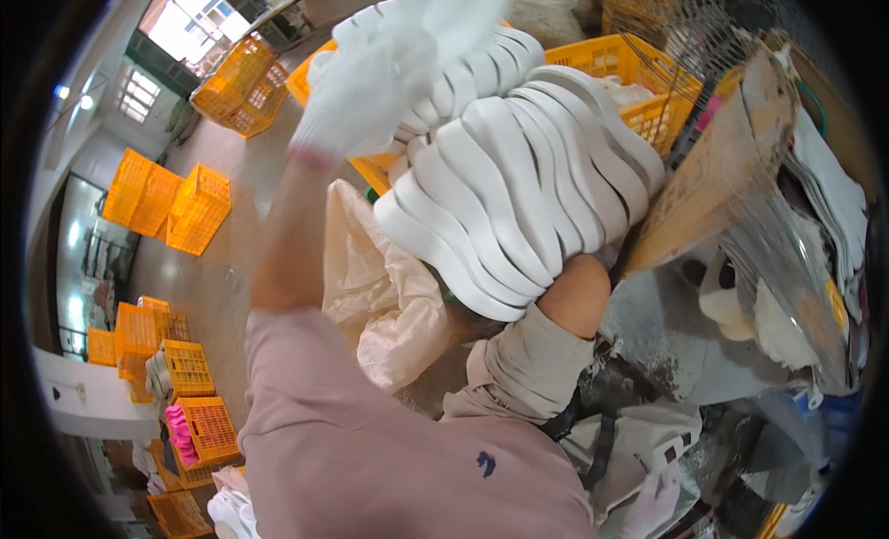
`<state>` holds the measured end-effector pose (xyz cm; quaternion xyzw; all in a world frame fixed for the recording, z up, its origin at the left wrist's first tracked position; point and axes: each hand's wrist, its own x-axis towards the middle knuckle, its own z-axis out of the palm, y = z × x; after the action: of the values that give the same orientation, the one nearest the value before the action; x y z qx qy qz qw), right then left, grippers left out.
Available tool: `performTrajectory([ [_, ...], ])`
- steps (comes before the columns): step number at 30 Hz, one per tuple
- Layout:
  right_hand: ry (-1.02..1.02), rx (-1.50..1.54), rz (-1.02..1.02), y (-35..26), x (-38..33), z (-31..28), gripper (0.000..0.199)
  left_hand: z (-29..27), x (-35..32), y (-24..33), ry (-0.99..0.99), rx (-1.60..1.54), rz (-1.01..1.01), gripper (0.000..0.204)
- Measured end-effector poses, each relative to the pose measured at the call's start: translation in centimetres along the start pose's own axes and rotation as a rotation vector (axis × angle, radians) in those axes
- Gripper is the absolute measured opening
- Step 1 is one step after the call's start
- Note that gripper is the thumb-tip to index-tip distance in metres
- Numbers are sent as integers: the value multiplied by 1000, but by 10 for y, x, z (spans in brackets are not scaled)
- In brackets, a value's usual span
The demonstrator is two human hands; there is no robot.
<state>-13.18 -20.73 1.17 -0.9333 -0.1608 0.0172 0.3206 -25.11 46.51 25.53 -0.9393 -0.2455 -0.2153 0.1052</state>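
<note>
My left hand (370,94), in a white knit glove, reaches up over rows of white, curved, sole-shaped pieces. A blurred white shape (454,20) extends from its fingers; motion smears both, so I cannot tell fingers from anything held. Below and right of the glove, a big stack of white sole-shaped pieces (500,187) stands on edge, packed side by side, beside my bare knee (579,294). More white pieces (463,81) lie behind, in and above a yellow crate (375,173). No right hand can be made out.
A pale woven sack (380,298) hangs left of the stack. A worn cardboard sheet (694,178) and plastic bags (639,446) crowd the right. Another yellow crate (611,57) stands behind. Several orange crates (199,206) stand on the floor at left.
</note>
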Motion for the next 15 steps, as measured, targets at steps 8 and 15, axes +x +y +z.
performTrajectory([
  [8,-468,217,-261,-107,41,0,63,11,-130,240,-716,-666,579,32],
  [15,413,514,398,-74,21,-60,46,157,-137,429,-1020,-1812,-313,71],
])
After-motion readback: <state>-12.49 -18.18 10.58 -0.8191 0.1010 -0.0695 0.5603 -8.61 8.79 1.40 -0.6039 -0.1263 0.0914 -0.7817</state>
